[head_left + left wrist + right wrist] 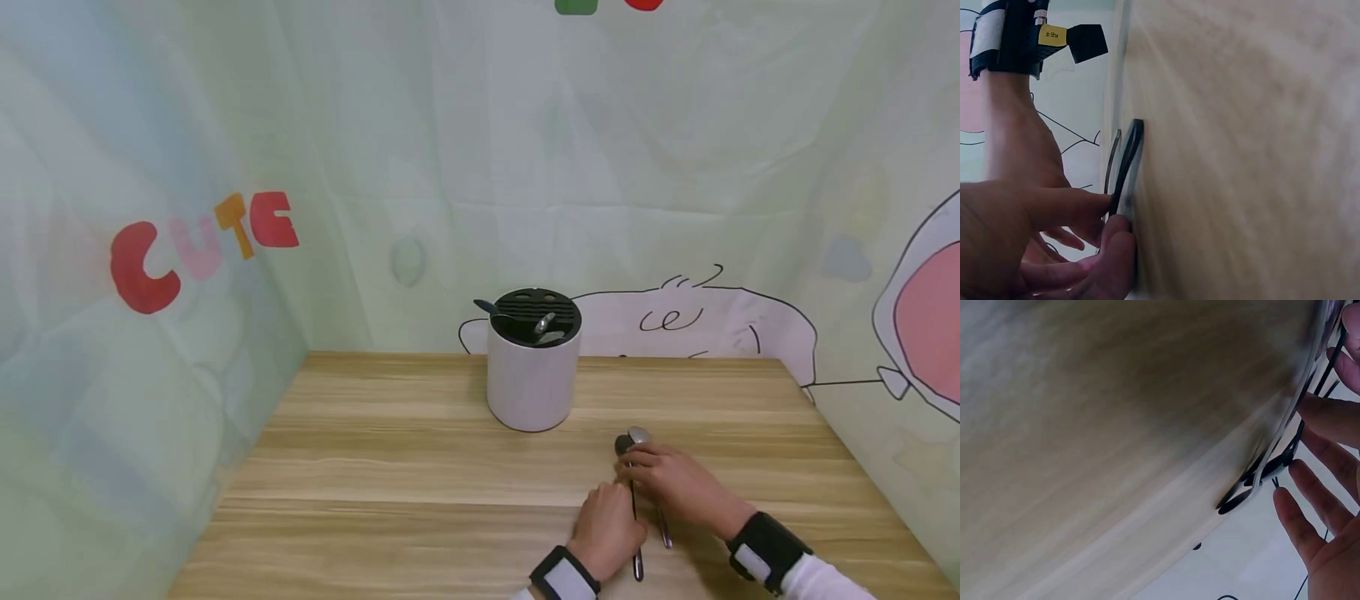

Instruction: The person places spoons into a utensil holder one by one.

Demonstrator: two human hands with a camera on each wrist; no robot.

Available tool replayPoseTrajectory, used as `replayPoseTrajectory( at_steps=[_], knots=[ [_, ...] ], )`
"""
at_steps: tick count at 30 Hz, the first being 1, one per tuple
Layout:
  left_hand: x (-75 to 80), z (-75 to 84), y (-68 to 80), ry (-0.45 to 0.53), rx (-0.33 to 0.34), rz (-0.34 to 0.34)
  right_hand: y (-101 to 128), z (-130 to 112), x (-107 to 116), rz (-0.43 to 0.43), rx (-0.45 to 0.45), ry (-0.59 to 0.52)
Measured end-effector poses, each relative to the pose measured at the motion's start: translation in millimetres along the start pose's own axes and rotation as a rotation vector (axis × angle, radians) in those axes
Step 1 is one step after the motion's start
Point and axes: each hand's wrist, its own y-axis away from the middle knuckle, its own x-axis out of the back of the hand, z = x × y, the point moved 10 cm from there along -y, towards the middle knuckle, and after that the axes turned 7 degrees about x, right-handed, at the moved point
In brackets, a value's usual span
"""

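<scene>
In front of the white holder, two spoons lay flat on the counter; the left hand pinched one handle (fingers curled), the right hand rested open-fingered over both, probably steadying them.

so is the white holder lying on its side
No, the white holder stands upright on the table, with utensils sticking out of its black top.

The backdrop cloth reads "CUTE" in coloured letters — the wrist strap's yellow tag reads "R65".
</scene>
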Motion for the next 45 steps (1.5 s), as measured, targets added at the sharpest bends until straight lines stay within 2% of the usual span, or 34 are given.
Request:
replayPoseTrajectory(
  at_steps=[5, 13, 23, 27, 32, 38, 41, 45],
  knots=[
    [2.5, 1.2, -0.3, -0.01, -0.017, 0.03, -4, 0, 2, 0.038, 0.012, -0.019],
    [3.4, -1.2, -0.3, 0.008, -0.028, 0.035, -8, -6, 4, 0.099, 0.06, -0.021],
    [1.6, -9.8, -4.4, 0.143, -0.014, -0.066, -12, -13, 14, 0.178, 0.082, -0.006],
    [5.3, -14.2, -2.6, 0.232, 0.007, -0.094, -14, -16, 21, 0.206, 0.098, 0.025],
    [23.6, -14.5, -2.4, 0.313, -0.004, -0.075, -21, -16, 39, 0.243, 0.079, 0.086],
    [55.2, -12.2, -1.1, 0.346, -0.041, -0.079, -35, -15, 87, 0.333, -0.007, 0.126],
    [71.0, -12.6, 0.9, 0.381, -0.061, -0.074, -38, -13, 115, 0.435, -0.062, 0.089],
    [91.8, -12.0, 1.9, 0.445, -0.115, -0.035, -33, -5, 145, 0.63, -0.165, -0.031]
  ],
)
